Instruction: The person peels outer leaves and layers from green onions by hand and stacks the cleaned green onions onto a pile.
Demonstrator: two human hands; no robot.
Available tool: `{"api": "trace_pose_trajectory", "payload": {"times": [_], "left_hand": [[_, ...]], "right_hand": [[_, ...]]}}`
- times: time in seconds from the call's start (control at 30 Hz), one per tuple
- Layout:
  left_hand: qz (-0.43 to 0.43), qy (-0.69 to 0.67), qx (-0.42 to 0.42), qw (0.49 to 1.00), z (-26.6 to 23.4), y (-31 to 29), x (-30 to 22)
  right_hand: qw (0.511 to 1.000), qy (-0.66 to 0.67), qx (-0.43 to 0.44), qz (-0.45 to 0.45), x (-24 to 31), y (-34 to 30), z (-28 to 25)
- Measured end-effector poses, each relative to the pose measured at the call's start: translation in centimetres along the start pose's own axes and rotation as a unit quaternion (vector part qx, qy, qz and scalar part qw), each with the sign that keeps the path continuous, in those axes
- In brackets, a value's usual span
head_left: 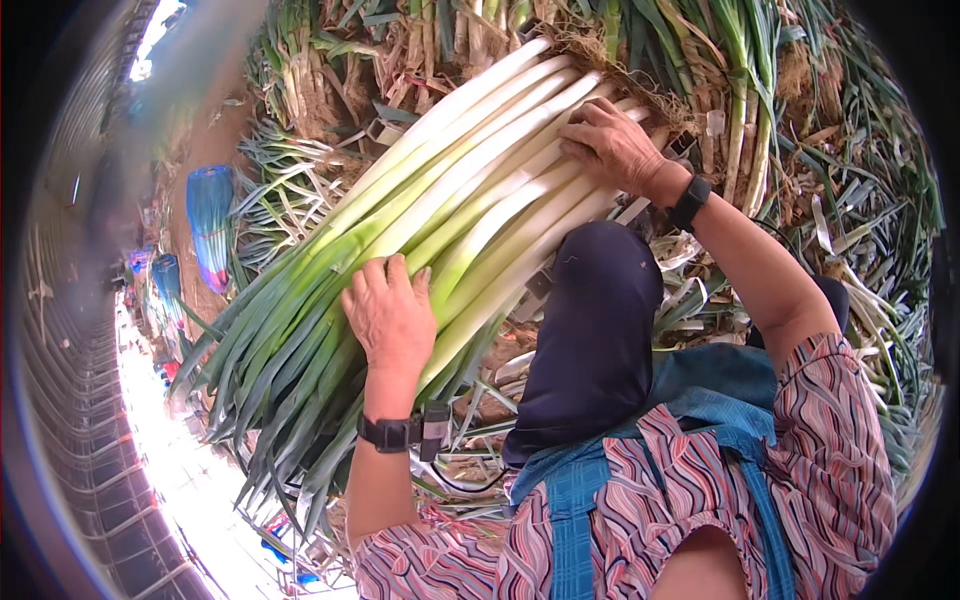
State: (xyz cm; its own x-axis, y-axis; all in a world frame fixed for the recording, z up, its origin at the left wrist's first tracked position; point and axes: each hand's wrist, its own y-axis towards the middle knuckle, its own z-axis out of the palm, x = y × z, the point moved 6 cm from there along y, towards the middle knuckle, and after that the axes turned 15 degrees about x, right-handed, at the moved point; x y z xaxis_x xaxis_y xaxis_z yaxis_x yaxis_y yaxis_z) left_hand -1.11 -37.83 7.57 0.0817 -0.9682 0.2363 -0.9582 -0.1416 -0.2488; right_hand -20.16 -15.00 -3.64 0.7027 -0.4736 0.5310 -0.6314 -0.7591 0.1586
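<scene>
head view: left hand (388, 312) lies flat, fingers spread, on the leek bundle (440, 215) (green part). right hand (612, 145) presses its white ends, fingers seemingly loosely curled.

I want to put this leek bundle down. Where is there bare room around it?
Little. The only bare ground lies between the uncleaned leek pile and blue sacks. Trimmings crowd everywhere else; both hands, left hand, right hand, rest on the bundle.

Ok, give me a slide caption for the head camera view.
Both hands, left hand and right hand, press on a bundle of leeks across the lap.
</scene>
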Motion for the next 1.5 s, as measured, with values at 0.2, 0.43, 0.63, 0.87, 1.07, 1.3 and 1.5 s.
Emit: {"api": "trace_pose_trajectory", "payload": {"times": [0.2, 0.43, 0.63, 0.87, 1.07, 1.3, 1.5], "left_hand": [[0.021, -0.049, -0.005, 0.999, 1.2, -1.8, -1.6], [0.021, -0.084, -0.100, 0.991, -1.4, -1.1, -1.1], [-0.004, -0.032, -0.058, 0.998, -0.1, -0.2, 0.4], [-0.003, -0.096, -0.011, 0.995, -0.3, 0.0, 1.3], [-0.059, 0.031, 0.109, 0.992, -0.1, 0.9, 5.8], [-0.006, 0.019, 0.123, 0.992, 1.0, -0.8, 6.4], [-0.047, 0.033, 0.217, 0.974, 2.2, 0.3, 4.3]], "right_hand": [[0.999, 0.027, 0.037, 0.005, -0.5, -0.2, 0.1], [0.995, -0.001, 0.095, 0.013, -0.5, 0.1, 0.7], [0.999, -0.031, 0.028, 0.012, 0.5, 2.8, -1.0], [0.987, -0.105, 0.109, 0.059, 0.0, 3.2, 3.4], [0.988, -0.109, 0.091, 0.061, -0.5, 3.2, 2.9], [0.989, -0.010, 0.125, 0.074, 0.3, 4.1, 1.9], [0.986, -0.042, 0.124, 0.106, -1.5, 2.4, 3.2]]}}
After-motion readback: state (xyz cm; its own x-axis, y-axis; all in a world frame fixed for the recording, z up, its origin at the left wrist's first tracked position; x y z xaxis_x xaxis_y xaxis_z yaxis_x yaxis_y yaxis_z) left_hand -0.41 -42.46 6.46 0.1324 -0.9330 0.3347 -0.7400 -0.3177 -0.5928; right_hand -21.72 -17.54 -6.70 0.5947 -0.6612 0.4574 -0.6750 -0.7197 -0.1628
